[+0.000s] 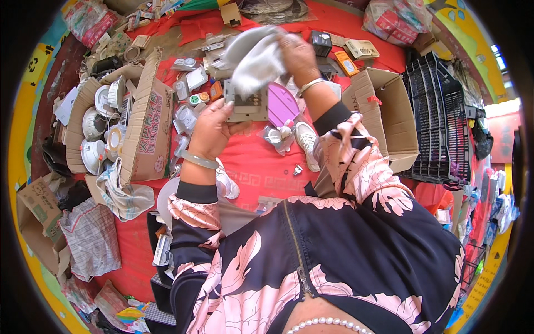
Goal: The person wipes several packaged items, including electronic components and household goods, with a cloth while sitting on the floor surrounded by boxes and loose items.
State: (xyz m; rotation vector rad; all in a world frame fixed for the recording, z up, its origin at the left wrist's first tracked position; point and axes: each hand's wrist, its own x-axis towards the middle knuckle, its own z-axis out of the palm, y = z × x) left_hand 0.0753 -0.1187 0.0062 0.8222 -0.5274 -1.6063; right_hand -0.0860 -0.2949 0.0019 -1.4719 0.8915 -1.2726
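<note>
My left hand (pixel 210 132) grips the near left edge of a grey rectangular box-like fitting (pixel 242 116) with a dark recessed middle. Above it, my right hand (pixel 299 58) has its fingers closed on a white cloth (pixel 257 69). The cloth hangs over the fitting's far edge and hides part of it. Just right of the fitting is a round purple plastic piece (pixel 283 106). Below that piece lies a clear plastic bag (pixel 278 137) with small parts inside.
An open cardboard box (pixel 150 131) of round white light fittings stands left, a striped cloth (pixel 125 192) over its near side. Another open cardboard box (pixel 397 119) and a black plastic crate (pixel 436 119) stand right. Small electrical parts and an orange box (pixel 346 63) lie beyond my hands.
</note>
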